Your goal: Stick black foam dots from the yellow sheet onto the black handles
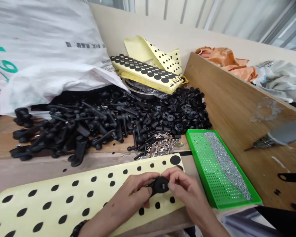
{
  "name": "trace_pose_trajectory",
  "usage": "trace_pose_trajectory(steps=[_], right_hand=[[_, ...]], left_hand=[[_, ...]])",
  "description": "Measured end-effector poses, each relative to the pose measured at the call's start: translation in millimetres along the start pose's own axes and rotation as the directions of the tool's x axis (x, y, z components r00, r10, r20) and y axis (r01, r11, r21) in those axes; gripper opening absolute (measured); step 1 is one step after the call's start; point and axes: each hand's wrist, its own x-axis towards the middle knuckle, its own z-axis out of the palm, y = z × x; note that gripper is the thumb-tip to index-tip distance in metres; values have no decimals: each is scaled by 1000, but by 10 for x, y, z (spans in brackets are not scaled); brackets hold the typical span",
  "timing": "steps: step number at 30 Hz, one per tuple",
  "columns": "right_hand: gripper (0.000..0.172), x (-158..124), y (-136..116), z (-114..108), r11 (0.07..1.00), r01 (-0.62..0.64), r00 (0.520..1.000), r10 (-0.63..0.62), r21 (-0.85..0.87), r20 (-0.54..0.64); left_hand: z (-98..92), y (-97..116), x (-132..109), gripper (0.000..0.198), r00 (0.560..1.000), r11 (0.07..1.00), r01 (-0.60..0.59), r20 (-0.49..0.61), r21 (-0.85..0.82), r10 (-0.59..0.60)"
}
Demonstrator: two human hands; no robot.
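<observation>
My left hand [128, 199] is closed around the narrow part of a black plastic handle with a round end [161, 185]. A small light-coloured rectangle shows in the middle of its round face. From the other side, the fingers of my right hand [185, 189] pinch the edge of that round end. Both hands are above a pale yellow sheet [71, 187] dotted with black round stickers. Two larger stickers [175, 160] sit at the sheet's far right corner, one partly covered by my right hand.
Similar black handles [81, 128] lie heaped behind the sheet, beside round black discs [185, 112] and small metal pieces [162, 144]. A green tray [199, 164] of small metal parts stands at right, near a wooden partition [227, 95] and a pointed grey tool [283, 133]. A white sack [46, 42] rises back left.
</observation>
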Motion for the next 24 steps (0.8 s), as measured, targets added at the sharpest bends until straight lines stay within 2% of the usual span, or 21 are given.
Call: trace_pose_trajectory(steps=[5, 14, 24], right_hand=[[12, 3, 21, 4, 999, 9, 1000, -9, -41, -1], [12, 7, 20, 10, 994, 42, 999, -42, -104, 2], [12, -4, 40, 25, 989, 95, 995, -94, -113, 15]], left_hand=[[-13, -109, 5, 42, 999, 1000, -24, 24, -17, 24], [-7, -121, -9, 38, 999, 999, -35, -6, 19, 35], [22, -252, 7, 39, 998, 1000, -20, -52, -2, 20]])
